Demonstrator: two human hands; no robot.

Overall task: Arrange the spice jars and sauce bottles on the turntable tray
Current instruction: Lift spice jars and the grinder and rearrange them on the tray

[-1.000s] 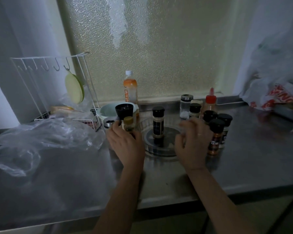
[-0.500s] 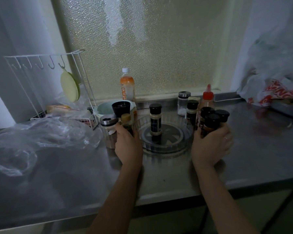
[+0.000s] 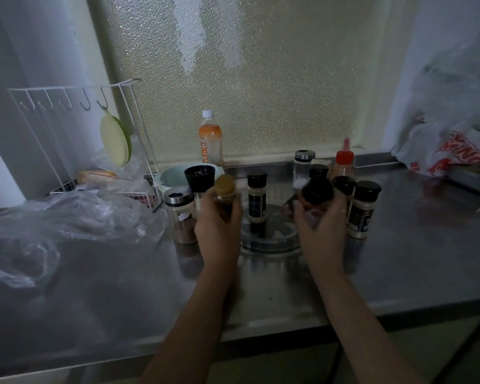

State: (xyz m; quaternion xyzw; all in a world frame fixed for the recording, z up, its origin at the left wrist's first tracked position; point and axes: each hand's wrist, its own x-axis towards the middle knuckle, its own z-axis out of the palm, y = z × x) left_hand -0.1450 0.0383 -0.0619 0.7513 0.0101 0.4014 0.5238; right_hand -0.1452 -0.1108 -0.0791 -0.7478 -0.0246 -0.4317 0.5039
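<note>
holding a jar in each hand over the tray
left hand grips gold-capped jar; right hand grips tilted black-capped jar.

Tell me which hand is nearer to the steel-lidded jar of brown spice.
Left. The left hand, gripping a gold-capped bottle, sits right beside the steel-lidded jar. The right hand is across the turntable tray, holding a black-capped jar.

A white wire rack stands far left on the steel counter, a pale green disc hanging from one hook. Crumpled clear plastic lies near it. A red-printed plastic bag sits far right, by the frosted window.
</note>
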